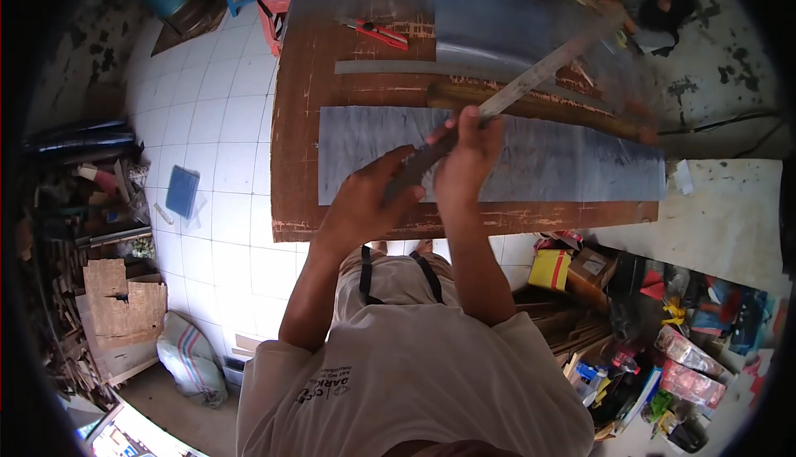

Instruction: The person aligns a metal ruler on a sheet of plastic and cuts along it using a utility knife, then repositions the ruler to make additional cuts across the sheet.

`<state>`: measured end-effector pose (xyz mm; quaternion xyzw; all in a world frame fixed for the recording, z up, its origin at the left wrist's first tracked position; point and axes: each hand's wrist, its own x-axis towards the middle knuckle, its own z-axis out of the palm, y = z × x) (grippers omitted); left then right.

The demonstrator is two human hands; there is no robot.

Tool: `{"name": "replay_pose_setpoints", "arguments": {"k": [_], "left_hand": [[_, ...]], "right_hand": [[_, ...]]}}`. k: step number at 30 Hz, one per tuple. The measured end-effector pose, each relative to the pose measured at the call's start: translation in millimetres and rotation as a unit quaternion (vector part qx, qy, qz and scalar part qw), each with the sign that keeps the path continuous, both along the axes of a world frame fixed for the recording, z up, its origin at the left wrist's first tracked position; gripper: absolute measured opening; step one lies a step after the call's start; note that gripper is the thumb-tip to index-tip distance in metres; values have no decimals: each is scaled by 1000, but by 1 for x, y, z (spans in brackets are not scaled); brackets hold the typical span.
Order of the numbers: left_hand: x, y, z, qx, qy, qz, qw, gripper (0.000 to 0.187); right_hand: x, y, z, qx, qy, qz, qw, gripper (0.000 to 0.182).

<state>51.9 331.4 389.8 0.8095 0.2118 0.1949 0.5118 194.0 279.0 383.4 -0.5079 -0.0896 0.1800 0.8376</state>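
I hold a long, flat, ruler-like strip (543,67) slantwise above the table, its far end reaching up to the right; I see no markings on it. My right hand (467,154) is closed around it, thumb on top. Near its lower end, my left hand (369,196) grips it between thumb and fingers. Beneath both hands lies a long grey sheet (572,163) along the table's near side. Beyond it are a brown wooden bar (539,109) and another thin flat strip (406,67). A red utility knife (381,33) rests farther back.
The brown worn table (298,150) carries another grey sheet (481,14) at the back. A person (663,18) is at the far right corner. Boxes and bags (593,270) crowd the right floor. Wood scraps (124,299) and a white sack (191,357) are at left.
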Motion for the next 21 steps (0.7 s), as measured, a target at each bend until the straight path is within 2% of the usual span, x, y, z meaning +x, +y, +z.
{"name": "replay_pose_setpoints", "arguments": {"k": [1, 2, 4, 5, 7, 8, 9, 10, 11, 13, 14, 16, 18, 19, 20, 21], "left_hand": [[-3, -1, 0, -27, -4, 6, 1000, 38], [-9, 0, -4, -26, -7, 11, 1000, 38], [-29, 5, -21, -24, 41, 89, 995, 25], [-41, 3, -28, -25, 41, 98, 994, 25], [-69, -5, -39, 9, 49, 192, 980, 17], [-83, -10, -42, 7, 52, 201, 978, 17], [-97, -16, -44, -54, 72, 233, 968, 16], [-109, -22, -47, -115, 91, 264, 953, 16], [-119, -29, -51, -118, 91, 273, 950, 16], [-137, -44, -60, -166, 106, 332, 922, 16], [-146, -51, -68, -169, 107, 343, 918, 16], [-160, -61, -77, -210, 144, 348, 902, 17], [-166, -72, -83, -226, 161, 364, 889, 19], [-168, -75, -84, -232, 160, 368, 886, 20], [-171, -79, -85, -238, 159, 371, 883, 20], [-173, -82, -87, -238, 175, 377, 878, 22]], "right_hand": [[-16, 4, -1, -6, 18, 14, 1000, 28], [-26, 6, -7, 0, 29, 42, 999, 29], [-33, 14, -26, -11, -27, 114, 993, 32], [-28, 17, -37, -11, -27, 122, 992, 32], [-5, 27, -59, -27, -27, 177, 983, 42], [20, 38, -69, -43, -45, 176, 982, 52], [46, 54, -72, -107, -34, 137, 984, 39], [76, 79, -93, -171, -157, 79, 969, 35], [103, 105, -113, -229, -279, 21, 932, 32], [135, 145, -117, -338, -431, 41, 836, 32], [150, 167, -123, -335, -433, 52, 835, 32], [162, 199, -134, -385, -607, 145, 681, 34], [154, 213, -120, -459, -612, 213, 607, 40], [136, 214, -94, -542, -597, 223, 547, 37], [148, 225, -109, -475, -616, 247, 578, 34], [159, 240, -119, -480, -610, 273, 568, 36]]}}
